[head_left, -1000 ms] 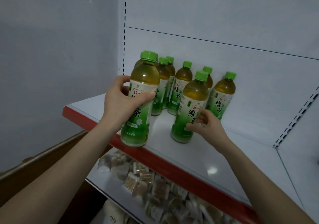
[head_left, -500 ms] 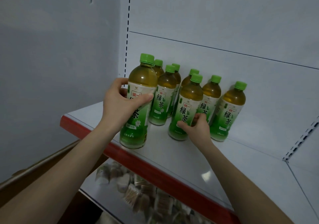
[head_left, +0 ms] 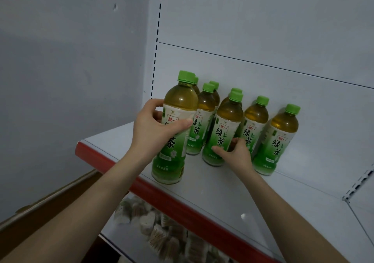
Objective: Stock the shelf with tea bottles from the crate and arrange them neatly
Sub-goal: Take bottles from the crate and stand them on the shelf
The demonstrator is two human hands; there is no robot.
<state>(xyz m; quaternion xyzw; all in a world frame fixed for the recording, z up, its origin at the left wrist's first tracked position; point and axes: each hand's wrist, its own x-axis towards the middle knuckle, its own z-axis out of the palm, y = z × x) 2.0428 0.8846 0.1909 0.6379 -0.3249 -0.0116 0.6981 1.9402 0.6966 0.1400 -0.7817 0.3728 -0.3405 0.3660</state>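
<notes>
Several green-capped tea bottles stand on the white shelf (head_left: 232,198) with a red front edge. My left hand (head_left: 153,133) is wrapped around the nearest, largest-looking bottle (head_left: 178,109), which stands at the shelf's front left. My right hand (head_left: 235,154) grips the lower part of a second bottle (head_left: 224,129) in the middle of the group. More bottles stand behind them, and one bottle (head_left: 279,139) is at the right end near the back panel.
The white back panel (head_left: 263,30) has slotted uprights at the left and right. A lower shelf (head_left: 162,234) holds several small wrapped packets. A grey wall is on the left, with a brown wooden edge (head_left: 50,196) below it.
My right hand has pushed its bottle back into the group, closer to the back panel. My left hand has set its bottle down at the front edge of the shelf.
</notes>
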